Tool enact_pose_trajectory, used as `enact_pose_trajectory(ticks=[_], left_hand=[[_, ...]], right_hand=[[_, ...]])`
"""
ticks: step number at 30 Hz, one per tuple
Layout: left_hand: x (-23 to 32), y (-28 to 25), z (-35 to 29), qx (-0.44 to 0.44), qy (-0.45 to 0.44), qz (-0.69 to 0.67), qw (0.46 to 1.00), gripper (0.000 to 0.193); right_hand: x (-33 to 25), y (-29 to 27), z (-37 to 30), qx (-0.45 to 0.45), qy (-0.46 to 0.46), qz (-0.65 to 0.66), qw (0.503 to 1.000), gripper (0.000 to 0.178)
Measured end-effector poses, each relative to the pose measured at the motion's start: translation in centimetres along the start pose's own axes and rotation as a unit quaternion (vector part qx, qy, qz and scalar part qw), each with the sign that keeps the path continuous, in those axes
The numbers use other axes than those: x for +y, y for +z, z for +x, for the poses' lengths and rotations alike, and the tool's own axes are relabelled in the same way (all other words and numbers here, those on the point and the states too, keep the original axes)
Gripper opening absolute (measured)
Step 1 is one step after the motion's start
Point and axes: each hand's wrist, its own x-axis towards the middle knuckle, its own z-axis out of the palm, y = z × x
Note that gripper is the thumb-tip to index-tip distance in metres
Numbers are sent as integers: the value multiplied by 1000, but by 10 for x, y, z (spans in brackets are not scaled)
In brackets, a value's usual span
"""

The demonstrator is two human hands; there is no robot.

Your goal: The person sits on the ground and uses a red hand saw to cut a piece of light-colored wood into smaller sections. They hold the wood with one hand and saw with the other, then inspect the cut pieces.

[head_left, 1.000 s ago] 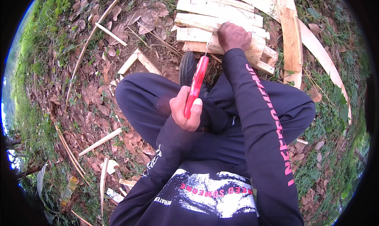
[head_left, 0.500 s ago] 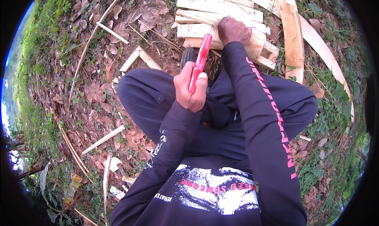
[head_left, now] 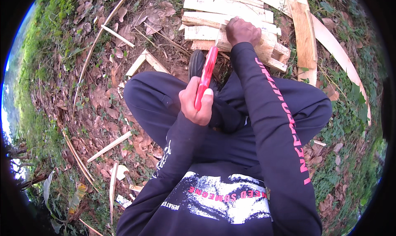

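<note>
My left hand (head_left: 197, 105) grips the lower end of a red-handled tool (head_left: 205, 77), which points up and away over my knees toward the wood; its working end is hidden behind my right sleeve. My right hand (head_left: 241, 30) is closed on something thin and pale standing on a stack of pale split wood planks (head_left: 222, 14); what it pinches is too small to tell. I am crouched, dark trousers and a black shoe (head_left: 196, 63) below the tool.
Long pale planks (head_left: 304, 28) lie to the right of the stack. Loose wood slats (head_left: 145, 61) and thin strips (head_left: 109, 145) are scattered on the dry leaf litter at left. Grass borders the ground at the far left and right.
My left hand has raised the red tool forward, from over my lap up toward the planks. My right hand stays on the wood stack.
</note>
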Motion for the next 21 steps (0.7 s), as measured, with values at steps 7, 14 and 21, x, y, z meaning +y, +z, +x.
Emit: enact_pose_trajectory(ticks=[7, 14, 21], left_hand=[[-4, 11, 20, 3, 10, -16, 1000, 14], [2, -6, -24, 12, 0, 5, 1000, 33], [9, 12, 20, 2, 24, 5, 1000, 12]], right_hand=[[2, 3, -1, 25, -32, -29, 999, 52], [4, 6, 3, 3, 0, -22, 1000, 52], [-2, 2, 0, -4, -7, -23, 1000, 52]])
